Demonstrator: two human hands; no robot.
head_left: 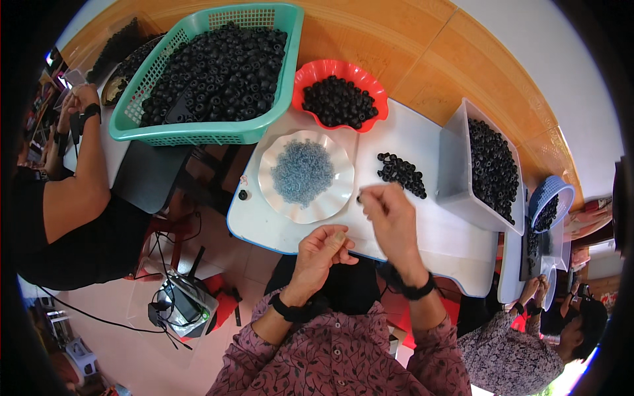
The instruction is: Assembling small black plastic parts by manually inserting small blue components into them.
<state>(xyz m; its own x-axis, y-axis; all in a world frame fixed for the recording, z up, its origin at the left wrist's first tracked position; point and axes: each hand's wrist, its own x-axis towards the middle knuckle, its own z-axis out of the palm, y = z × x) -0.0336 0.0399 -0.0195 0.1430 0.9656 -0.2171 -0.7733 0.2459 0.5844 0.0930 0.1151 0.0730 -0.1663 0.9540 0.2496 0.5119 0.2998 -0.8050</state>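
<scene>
The right hand [394, 214] pinched a small black piece [359, 198] at its fingertips, just beside the white plate [341, 208] of clear beads [303, 173]; the left hand [317, 257] had thumb and fingers together, its contents undeterminable. Sound handling called for a light pinch, keeping the loose black pieces [402, 175] on the tabletop [439, 254] separate from the beads.

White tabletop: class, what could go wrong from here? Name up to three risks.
The loose black pieces have no dish around them, so the right hand could scatter them. The lone black piece near the left edge of the table might roll off. The plate is open; a bump could spill its pale beads.
</scene>
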